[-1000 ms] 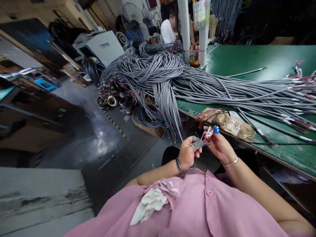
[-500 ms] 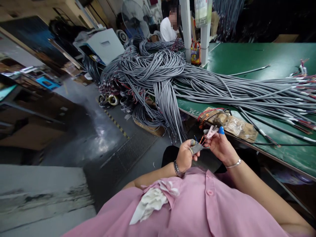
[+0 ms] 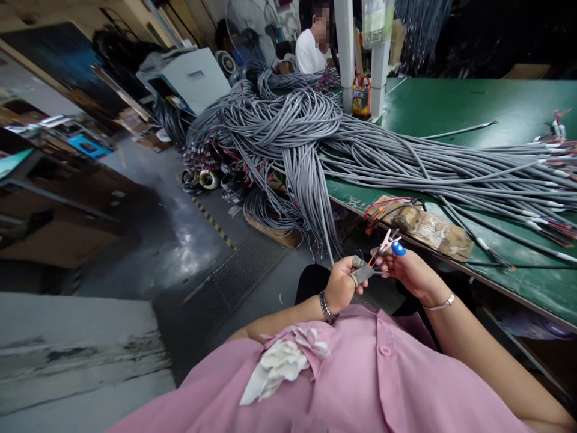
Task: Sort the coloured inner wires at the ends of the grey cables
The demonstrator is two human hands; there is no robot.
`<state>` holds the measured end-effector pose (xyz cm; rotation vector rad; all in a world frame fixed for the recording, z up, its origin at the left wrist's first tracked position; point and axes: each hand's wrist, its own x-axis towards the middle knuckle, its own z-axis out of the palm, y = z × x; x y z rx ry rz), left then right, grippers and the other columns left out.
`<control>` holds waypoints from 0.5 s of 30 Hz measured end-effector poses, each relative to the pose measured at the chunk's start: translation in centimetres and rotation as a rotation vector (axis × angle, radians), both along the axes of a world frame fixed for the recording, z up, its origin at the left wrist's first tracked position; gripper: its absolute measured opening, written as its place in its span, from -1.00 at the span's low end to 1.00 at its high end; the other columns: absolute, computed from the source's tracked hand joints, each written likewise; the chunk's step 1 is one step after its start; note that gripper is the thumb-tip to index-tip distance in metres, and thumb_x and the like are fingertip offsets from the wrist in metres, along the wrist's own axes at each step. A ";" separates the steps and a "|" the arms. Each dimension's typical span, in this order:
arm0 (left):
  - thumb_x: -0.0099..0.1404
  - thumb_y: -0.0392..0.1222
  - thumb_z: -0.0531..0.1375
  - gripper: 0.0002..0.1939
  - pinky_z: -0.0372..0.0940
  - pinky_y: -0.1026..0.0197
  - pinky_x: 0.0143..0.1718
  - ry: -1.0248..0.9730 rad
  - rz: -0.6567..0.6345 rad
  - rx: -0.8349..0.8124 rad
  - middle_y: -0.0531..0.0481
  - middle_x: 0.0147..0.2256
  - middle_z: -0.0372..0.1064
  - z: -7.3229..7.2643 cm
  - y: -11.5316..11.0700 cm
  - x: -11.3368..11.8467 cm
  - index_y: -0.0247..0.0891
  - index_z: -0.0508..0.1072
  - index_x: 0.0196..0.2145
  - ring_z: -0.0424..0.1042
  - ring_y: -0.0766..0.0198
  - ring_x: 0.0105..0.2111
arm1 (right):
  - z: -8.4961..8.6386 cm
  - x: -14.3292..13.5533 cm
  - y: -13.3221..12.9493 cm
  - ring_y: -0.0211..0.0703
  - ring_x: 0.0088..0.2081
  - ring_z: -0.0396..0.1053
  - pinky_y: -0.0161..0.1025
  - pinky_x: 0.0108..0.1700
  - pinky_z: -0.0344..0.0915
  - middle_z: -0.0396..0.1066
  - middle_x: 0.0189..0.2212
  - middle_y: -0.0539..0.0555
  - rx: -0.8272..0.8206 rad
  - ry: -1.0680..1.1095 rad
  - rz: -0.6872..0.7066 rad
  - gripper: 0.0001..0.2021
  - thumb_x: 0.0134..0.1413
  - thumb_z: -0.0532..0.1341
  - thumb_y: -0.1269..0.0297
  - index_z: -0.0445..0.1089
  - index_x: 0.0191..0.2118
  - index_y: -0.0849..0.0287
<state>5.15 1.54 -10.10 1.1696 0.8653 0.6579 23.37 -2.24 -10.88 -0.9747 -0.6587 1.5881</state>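
My left hand (image 3: 345, 285), with grey covers on thumb and finger, is closed on the end of a grey cable (image 3: 332, 255). Thin coloured wires (image 3: 371, 259) fan out of that end toward my right hand (image 3: 408, 269). A blue cover (image 3: 398, 248) sits on my right thumb. Between the fingers of my right hand is a small pink tool (image 3: 386, 242), its tips pointing up and away. The tool is beside the wires; whether it touches them is too small to tell.
A large heap of grey cables (image 3: 297, 120) lies across the green table (image 3: 451, 102). Near the table edge is a taped wooden block (image 3: 433, 231). A person in white (image 3: 309, 51) is at the back, by a white post (image 3: 345, 54).
My right hand has shifted slightly right, and the pink tool has turned so that it looks more open. The blue-covered thumb has tilted leftward. My left hand keeps its hold.
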 end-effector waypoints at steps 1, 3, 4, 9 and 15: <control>0.10 0.03 0.28 -0.66 0.05 0.38 -0.69 0.013 -0.021 0.013 0.08 -0.63 0.31 0.0 0.0 0.0 -0.29 0.33 -0.51 0.20 0.47 -0.72 | -0.1 0.1 -0.2 -0.24 -0.45 0.32 -0.28 -0.39 0.29 0.44 -0.39 0.10 -0.005 -0.047 0.050 -0.60 0.07 0.21 -0.08 0.49 -0.26 0.20; 0.10 0.03 0.28 -0.67 0.08 0.38 -0.68 0.037 -0.059 0.040 0.08 -0.62 0.31 0.0 -0.1 -0.1 -0.29 0.33 -0.51 0.22 0.46 -0.71 | -0.2 0.4 -0.4 -0.26 -0.46 0.31 -0.29 -0.40 0.28 0.42 -0.44 0.09 -0.004 -0.126 0.123 -0.62 0.07 0.22 -0.05 0.49 -0.29 0.23; 0.11 0.02 0.28 -0.68 0.09 0.38 -0.68 0.046 -0.073 0.054 0.08 -0.62 0.32 0.0 -0.1 -0.1 -0.29 0.33 -0.50 0.22 0.46 -0.71 | -0.2 0.5 -0.5 -0.27 -0.48 0.30 -0.30 -0.40 0.27 0.41 -0.47 0.07 0.001 -0.156 0.141 -0.64 0.07 0.23 -0.02 0.49 -0.31 0.23; 0.12 0.02 0.27 -0.68 0.11 0.38 -0.67 0.077 -0.104 0.106 0.08 -0.62 0.31 0.1 -0.4 0.1 -0.29 0.34 -0.50 0.22 0.45 -0.70 | 0.5 0.9 -0.5 -0.33 -0.53 0.23 -0.35 -0.45 0.21 0.37 -0.54 0.01 0.043 -0.247 0.155 -0.76 0.02 0.31 0.11 0.48 -0.38 0.23; 0.05 0.00 0.31 -0.68 0.15 0.39 -0.67 0.124 -0.203 0.076 0.06 -0.61 0.33 -0.5 -0.5 0.6 -0.30 0.35 -0.48 0.26 0.44 -0.69 | 1.1 0.3 -0.6 -0.29 -0.52 0.29 -0.31 -0.44 0.24 0.43 -0.53 0.01 0.115 -0.363 0.137 -0.77 -0.06 0.35 0.13 0.48 -0.43 0.21</control>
